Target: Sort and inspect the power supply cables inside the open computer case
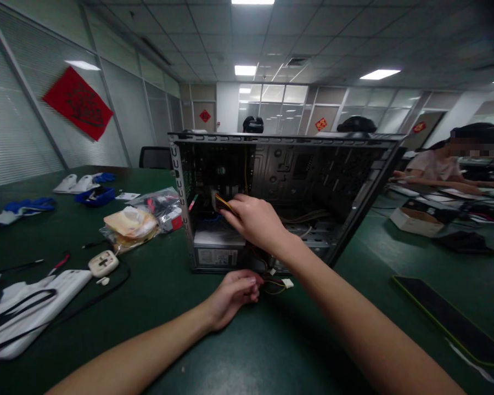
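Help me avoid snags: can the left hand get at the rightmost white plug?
Probably yes: the white plug lies just past the left hand, with only thin wires seen between; the right forearm is near but leaves it uncovered.

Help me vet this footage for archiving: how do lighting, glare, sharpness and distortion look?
In the head view, a ceiling light burns out to white, while the inside of the computer case sinks into shadow; in the head view, soft sheen on the green table; in the head view, wires at the right hand look soft, and wide-angle stretch shows toward the edges.
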A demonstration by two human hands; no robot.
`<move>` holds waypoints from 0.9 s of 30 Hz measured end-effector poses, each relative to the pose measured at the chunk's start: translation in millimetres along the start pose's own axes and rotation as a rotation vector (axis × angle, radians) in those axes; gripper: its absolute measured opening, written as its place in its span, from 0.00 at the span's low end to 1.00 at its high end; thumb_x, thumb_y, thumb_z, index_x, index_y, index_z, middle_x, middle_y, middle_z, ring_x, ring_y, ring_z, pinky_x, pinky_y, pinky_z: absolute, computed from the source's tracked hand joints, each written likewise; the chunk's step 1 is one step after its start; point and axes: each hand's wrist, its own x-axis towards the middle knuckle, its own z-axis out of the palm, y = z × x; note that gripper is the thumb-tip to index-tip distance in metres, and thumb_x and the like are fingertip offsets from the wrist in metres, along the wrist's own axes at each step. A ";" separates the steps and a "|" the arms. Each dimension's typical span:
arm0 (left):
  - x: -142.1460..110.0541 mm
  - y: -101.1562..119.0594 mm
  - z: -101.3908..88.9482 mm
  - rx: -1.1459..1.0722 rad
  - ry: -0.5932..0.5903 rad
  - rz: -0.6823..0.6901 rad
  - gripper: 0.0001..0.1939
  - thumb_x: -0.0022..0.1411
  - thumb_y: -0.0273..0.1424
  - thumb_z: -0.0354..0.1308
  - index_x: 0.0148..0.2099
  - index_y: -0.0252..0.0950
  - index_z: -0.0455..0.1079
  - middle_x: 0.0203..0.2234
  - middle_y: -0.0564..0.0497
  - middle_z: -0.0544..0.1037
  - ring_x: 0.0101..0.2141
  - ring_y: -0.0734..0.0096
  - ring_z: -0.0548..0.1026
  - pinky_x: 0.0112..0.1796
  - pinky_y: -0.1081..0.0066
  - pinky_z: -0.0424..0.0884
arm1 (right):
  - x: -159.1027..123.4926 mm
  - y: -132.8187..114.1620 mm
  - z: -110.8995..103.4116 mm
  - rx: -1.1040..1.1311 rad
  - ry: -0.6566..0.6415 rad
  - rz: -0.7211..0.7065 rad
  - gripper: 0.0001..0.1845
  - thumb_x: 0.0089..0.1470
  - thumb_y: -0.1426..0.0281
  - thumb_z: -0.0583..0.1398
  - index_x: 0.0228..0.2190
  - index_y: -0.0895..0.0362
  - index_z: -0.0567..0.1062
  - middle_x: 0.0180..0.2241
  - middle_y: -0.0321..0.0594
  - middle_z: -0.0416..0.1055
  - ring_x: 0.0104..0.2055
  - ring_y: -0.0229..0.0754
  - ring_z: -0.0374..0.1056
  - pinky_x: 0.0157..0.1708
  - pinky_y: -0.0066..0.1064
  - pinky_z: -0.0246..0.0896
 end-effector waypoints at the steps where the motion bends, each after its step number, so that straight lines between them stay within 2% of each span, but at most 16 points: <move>1: -0.3 0.2 0.1 0.013 -0.002 -0.007 0.12 0.49 0.33 0.68 0.33 0.28 0.77 0.22 0.51 0.69 0.26 0.73 0.67 0.32 0.72 0.60 | 12.8 -2.9 3.3 -0.051 -0.049 0.027 0.18 0.66 0.60 0.51 0.40 0.56 0.77 0.38 0.46 0.75 0.38 0.44 0.73 0.36 0.29 0.63; 4: -1.0 1.4 0.0 0.035 -0.004 -0.016 0.12 0.48 0.33 0.68 0.33 0.29 0.77 0.22 0.51 0.69 0.26 0.73 0.67 0.32 0.71 0.61 | 39.5 -7.4 18.3 -0.124 -0.116 0.136 0.20 0.66 0.60 0.50 0.42 0.57 0.78 0.38 0.49 0.77 0.38 0.47 0.74 0.36 0.31 0.65; 8: -0.9 1.6 -0.7 0.050 -0.022 -0.018 0.11 0.48 0.33 0.67 0.31 0.28 0.77 0.22 0.50 0.70 0.26 0.73 0.67 0.30 0.73 0.59 | 53.5 -6.7 34.3 -0.151 -0.086 0.224 0.21 0.67 0.61 0.50 0.42 0.59 0.78 0.39 0.52 0.77 0.40 0.50 0.75 0.38 0.33 0.67; 13: -0.4 0.6 -1.3 0.064 -0.029 -0.024 0.11 0.48 0.33 0.66 0.32 0.28 0.77 0.22 0.50 0.70 0.25 0.73 0.67 0.30 0.72 0.59 | 56.1 -5.6 38.4 -0.170 -0.063 0.256 0.22 0.67 0.61 0.49 0.43 0.59 0.78 0.39 0.53 0.77 0.41 0.52 0.75 0.38 0.36 0.67; 27: -0.4 -1.3 0.1 0.069 -0.031 -0.013 0.11 0.47 0.33 0.66 0.30 0.28 0.76 0.22 0.50 0.71 0.26 0.72 0.67 0.30 0.71 0.58 | 54.5 -14.9 39.7 -0.185 -0.056 0.331 0.20 0.66 0.62 0.51 0.44 0.60 0.78 0.41 0.54 0.77 0.42 0.51 0.75 0.40 0.36 0.68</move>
